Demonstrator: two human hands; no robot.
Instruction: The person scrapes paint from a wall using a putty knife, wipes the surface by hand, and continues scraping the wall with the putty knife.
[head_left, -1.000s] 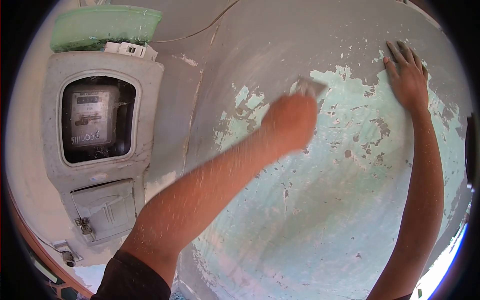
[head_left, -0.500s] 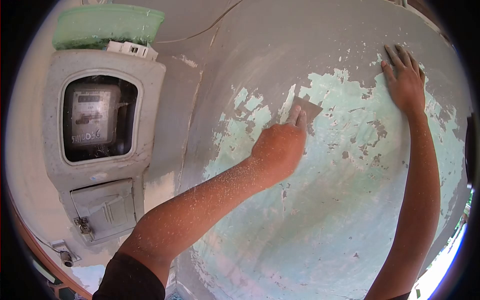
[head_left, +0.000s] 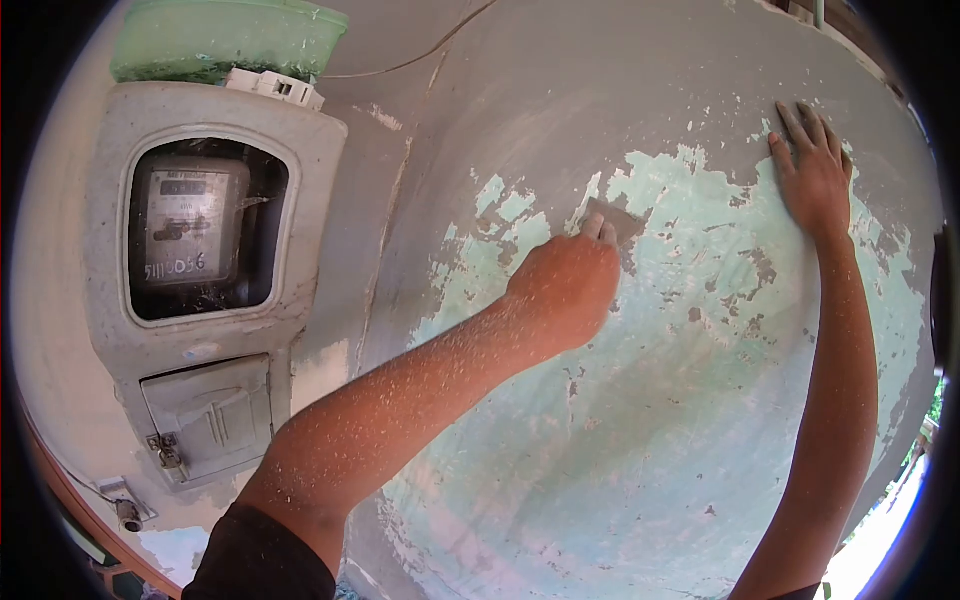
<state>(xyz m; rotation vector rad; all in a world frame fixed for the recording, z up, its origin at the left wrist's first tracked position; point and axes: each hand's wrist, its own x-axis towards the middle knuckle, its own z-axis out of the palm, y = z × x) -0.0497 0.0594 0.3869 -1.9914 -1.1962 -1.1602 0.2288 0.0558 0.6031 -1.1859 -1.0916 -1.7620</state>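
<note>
My left hand is closed around a scraper, two fingers stretched along its flat blade. The blade lies against the wall, at the ragged border between peeling pale green paint and bare grey plaster. The scraper's handle is hidden inside my fist. Pale flecks of dust cover my left forearm. Higher up on the right, my right hand rests open on the wall, its dusty fingers spread over the grey part and its palm beside the green paint.
An electric meter box with a window juts out on the left. On top sit a green plastic basin and a white fitting. A small padlocked door is below. A cable crosses the upper wall.
The view has shifted slightly. My left hand and the scraper have moved a little down across the wall. My right hand stays flat in its place.
</note>
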